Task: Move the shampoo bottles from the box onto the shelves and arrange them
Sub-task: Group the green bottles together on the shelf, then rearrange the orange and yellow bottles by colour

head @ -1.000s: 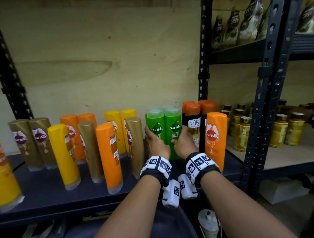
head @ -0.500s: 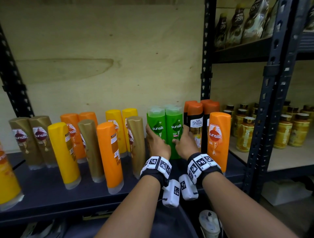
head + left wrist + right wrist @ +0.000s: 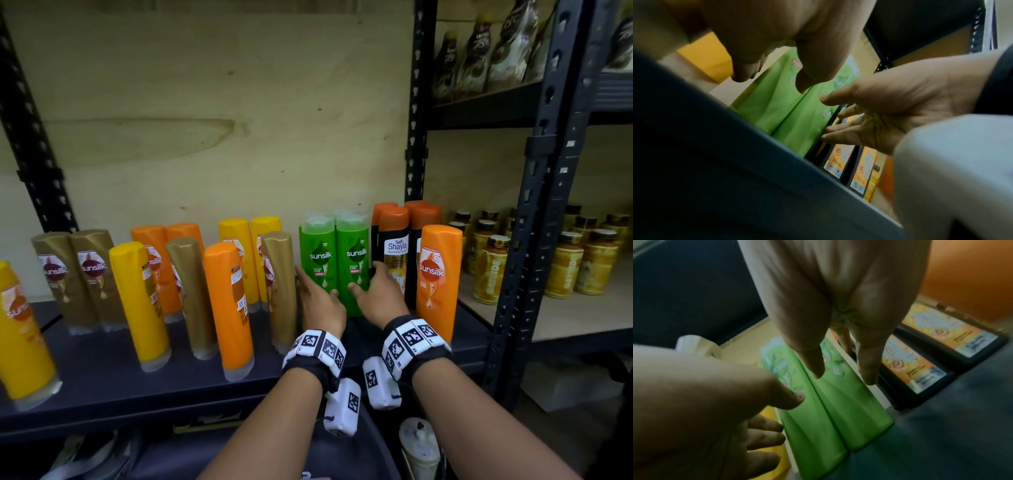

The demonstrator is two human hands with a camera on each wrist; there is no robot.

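Standing upright on the dark shelf (image 3: 102, 377) in the head view, the two green bottles (image 3: 337, 260) sit side by side, touching, caps up and labels facing near, their long axes vertical. The left hand (image 3: 320, 301) and right hand (image 3: 378, 294) flank them low down with fingers straightened, released rather than gripping. Many bottles already stand on the shelf: brown, yellow and orange ones to the left in loose, uneven rows, several tilted, and the orange bottle (image 3: 436, 277) near right. By my reading, stocking is well along and straightening remains; the box is not clearly in view, so I cannot tell what is left in it.

From the left wrist, the green pair (image 3: 789, 104) rises from the shelf edge, the right hand's fingers (image 3: 840, 129) spread just beside its right flank.

From the right wrist, the pair (image 3: 830, 410) stands flush, the thumb of the left hand (image 3: 793, 399) touching the left bottle.
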